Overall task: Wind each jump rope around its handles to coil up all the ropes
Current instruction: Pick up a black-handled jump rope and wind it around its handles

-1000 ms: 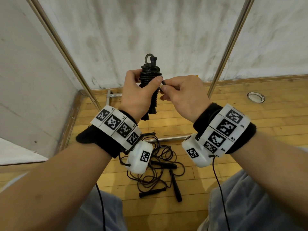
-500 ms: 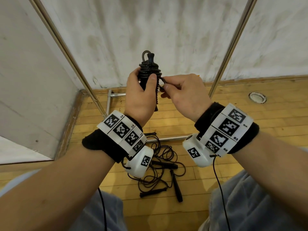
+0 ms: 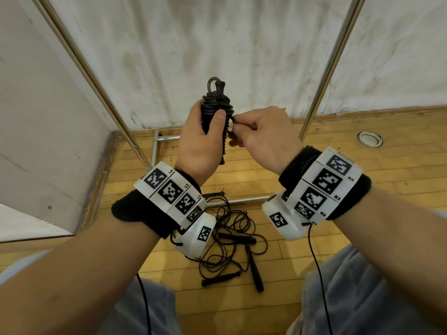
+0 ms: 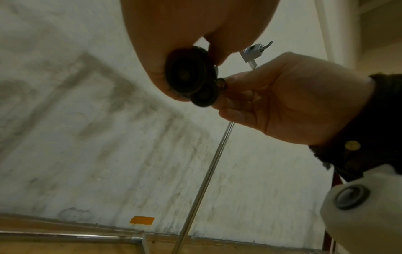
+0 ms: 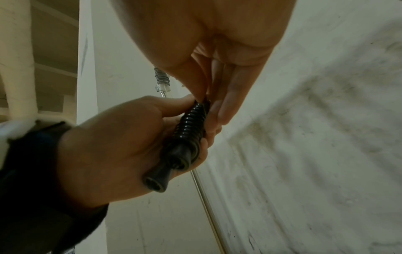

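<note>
- Black plastic jump-rope handles wrapped in glossy black cord, forming one coiled bundle, sit upright at chest height, with a small cord loop and one handle tip poking out above the grip.
- Left hand is clenched round the bundle, thumb pressed flat across the front of the windings; judged purpose: to pin the turns so they cannot spring loose.
- Below that grip, in the right wrist view, two round handle butts stick out under the palm, side by side and touching.
- Just right of the grip, the right hand pinches the free end of the cord between thumb and forefinger, right against the coil. Judged step: tucking or locking off the last turn; this rope looks nearly finished.
- Beneath both hands, well apart from the grip, loose black jump ropes with slim black handles lie tangled on the wooden floor, uncoiled. Task is judged partly done.
- Writing: white wrist bands carry square black-and-white marker tags; the left wristband reads L4, L3, with a third label only partly legible; the right wristband reads R4, R3, R2. No brand is legible on the ropes.
</note>
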The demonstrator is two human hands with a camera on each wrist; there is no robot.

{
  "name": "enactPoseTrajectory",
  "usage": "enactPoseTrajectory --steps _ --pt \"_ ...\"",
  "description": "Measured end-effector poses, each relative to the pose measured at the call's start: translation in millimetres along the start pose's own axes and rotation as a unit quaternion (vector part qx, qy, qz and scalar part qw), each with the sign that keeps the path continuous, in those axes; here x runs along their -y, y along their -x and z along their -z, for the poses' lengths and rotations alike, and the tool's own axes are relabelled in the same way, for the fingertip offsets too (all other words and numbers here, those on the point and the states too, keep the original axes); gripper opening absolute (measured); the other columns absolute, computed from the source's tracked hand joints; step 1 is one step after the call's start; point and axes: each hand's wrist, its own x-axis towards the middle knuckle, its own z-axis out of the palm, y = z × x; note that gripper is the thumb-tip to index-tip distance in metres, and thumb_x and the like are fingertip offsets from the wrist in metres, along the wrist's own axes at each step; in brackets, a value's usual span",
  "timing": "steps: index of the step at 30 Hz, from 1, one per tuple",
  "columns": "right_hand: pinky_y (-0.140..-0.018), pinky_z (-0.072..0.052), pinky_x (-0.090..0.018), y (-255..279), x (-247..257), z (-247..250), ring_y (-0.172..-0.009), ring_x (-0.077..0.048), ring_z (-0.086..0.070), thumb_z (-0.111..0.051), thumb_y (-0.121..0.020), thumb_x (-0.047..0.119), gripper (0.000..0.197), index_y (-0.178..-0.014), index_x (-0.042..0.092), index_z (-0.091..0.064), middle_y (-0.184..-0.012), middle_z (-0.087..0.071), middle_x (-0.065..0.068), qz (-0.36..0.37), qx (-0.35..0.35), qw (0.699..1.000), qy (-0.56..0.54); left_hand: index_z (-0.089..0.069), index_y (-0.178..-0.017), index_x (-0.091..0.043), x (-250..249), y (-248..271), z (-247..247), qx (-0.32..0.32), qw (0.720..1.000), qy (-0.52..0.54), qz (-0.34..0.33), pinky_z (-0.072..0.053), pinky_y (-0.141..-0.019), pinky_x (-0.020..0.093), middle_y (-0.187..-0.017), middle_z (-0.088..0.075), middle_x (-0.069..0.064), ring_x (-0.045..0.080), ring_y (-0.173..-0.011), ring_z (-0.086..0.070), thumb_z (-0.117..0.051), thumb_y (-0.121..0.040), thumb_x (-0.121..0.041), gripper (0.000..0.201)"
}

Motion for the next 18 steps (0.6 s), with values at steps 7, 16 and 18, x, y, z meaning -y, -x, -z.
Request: enactPoseTrajectory --steps 7,16,18 --pt "-0.07 -0.059 -0.04 0.6 2.2 1.1 -0.069 -0.024 -0.07 -0.068 -0.082 0.008 0.012 -0.072 0.015 -0.07 -0.073 -0.071 -0.011 -0.049 -0.025 0.988 -0.146 -0.043 -0.11 -0.028 -8.2 0.2 10.4 0.119 0.992 -0.007 -0.027 -0.044 -0.054 0.014 -0.096 -0.06 0.003 0.002 -0.071 -0.056 -0.063 -0.077 -0.002 0.046" --pt "-0.073 -0.053 -0.021 -1.3 1.3 3.8 -0.078 -0.01 -0.067 -0.063 -0.085 0.019 0.006 -0.085 0.021 -0.069 -0.082 -0.069 0.008 0.017 -0.106 0.991 -0.076 -0.048 -0.124 -0.009 -7.7 -6.9 22.0 0.139 0.988 0.051 0.05 -0.051 -0.061 0.029 -0.084 -0.058 -0.001 0.011 -0.065 -0.056 -0.064 -0.085 -0.024 0.045" --pt "-0.073 -0.049 -0.012 -1.3 -0.9 1.1 -0.085 -0.006 -0.065 -0.063 -0.085 0.015 0.01 -0.093 0.02 -0.067 -0.092 -0.066 0.007 0.037 -0.108 0.993 -0.042 -0.05 -0.122 -0.008 -8.8 -6.9 21.9 0.148 0.983 0.079 0.074 -0.048 -0.058 0.025 -0.078 -0.058 0.001 0.01 -0.062 -0.056 -0.062 -0.079 -0.027 0.048"
